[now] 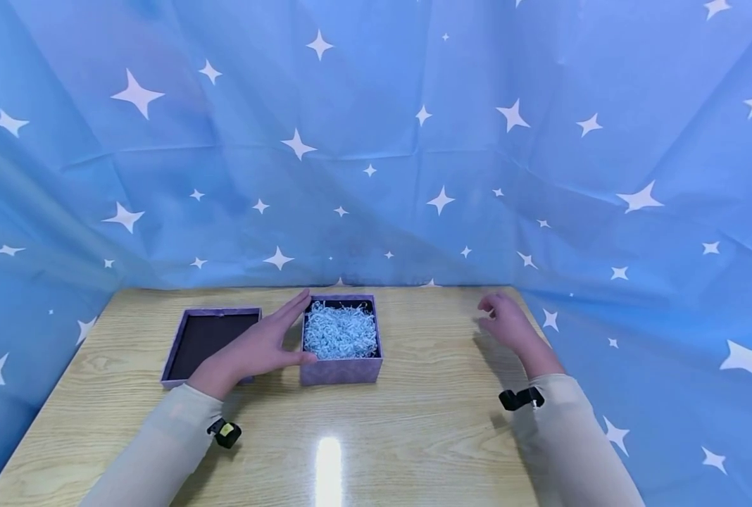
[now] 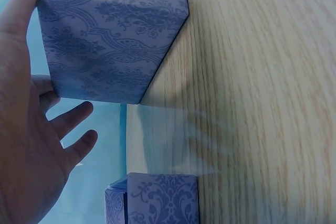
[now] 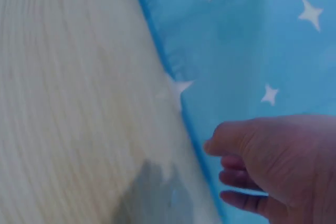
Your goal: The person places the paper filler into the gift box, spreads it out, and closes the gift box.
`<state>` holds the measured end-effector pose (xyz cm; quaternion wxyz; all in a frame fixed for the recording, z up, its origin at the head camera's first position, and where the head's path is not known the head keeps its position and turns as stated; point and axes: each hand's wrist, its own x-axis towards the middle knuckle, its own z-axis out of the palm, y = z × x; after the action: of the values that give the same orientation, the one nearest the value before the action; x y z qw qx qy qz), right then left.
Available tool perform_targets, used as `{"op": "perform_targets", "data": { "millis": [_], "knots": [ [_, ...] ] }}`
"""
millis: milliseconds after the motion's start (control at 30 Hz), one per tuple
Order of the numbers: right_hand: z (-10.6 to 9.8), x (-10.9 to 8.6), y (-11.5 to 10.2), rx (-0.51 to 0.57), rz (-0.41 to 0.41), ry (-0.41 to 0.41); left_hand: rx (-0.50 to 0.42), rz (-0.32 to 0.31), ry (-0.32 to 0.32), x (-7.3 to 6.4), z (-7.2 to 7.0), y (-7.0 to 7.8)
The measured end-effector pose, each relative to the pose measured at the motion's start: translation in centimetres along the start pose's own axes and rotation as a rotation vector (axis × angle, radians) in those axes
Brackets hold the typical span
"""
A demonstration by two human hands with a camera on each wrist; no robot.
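A purple patterned box [image 1: 341, 372] stands on the table, its top uncovered and light blue shredded paper [image 1: 341, 331] filling it. My left hand [image 1: 265, 345] is spread along the box's left side, thumb near the front corner and fingers toward the back corner. In the left wrist view, the thumb and a fingertip of the left hand [image 2: 31, 108] meet the box [image 2: 110, 35], while two fingers extend free of it. Over the table's right edge, my right hand [image 1: 508, 325] hangs with fingers loosely bent and nothing in them; the right hand [image 3: 273, 166] shows likewise in its wrist view.
Left of the box lies a matching purple lid [image 1: 208, 345], dark inside up, partly behind my left hand and wrist. A wood-grain table [image 1: 427, 422] carries both. Blue cloth with white stars [image 1: 376, 141] hangs behind the table and along its sides.
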<state>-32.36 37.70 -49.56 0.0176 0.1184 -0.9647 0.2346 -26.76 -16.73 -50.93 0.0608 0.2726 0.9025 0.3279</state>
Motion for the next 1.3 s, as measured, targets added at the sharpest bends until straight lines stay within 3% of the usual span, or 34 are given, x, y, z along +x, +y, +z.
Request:
{"op": "perform_targets", "data": {
  "millis": [267, 567, 867, 1100, 1300],
  "knots": [
    [1.4, -0.4, 2.6, -0.080, 0.087, -0.113, 0.000, -0.006, -0.003, 0.0, 0.0, -0.1],
    [1.7, 0.1, 3.3, -0.079, 0.111, -0.121, -0.002, -0.013, -0.003, -0.1, 0.2, 0.0],
    [2.2, 0.1, 3.2, -0.033, 0.116, -0.108, 0.004, 0.003, 0.007, -0.1, 0.0, 0.4],
    [2.5, -0.7, 4.3, 0.078, 0.121, -0.018, -0.005, -0.005, 0.003, -0.1, 0.2, 0.1],
    [2.4, -1.1, 4.7, 0.138, 0.130, 0.012, -0.006, 0.006, 0.009, -0.2, 0.0, 0.4]
  ]
}}
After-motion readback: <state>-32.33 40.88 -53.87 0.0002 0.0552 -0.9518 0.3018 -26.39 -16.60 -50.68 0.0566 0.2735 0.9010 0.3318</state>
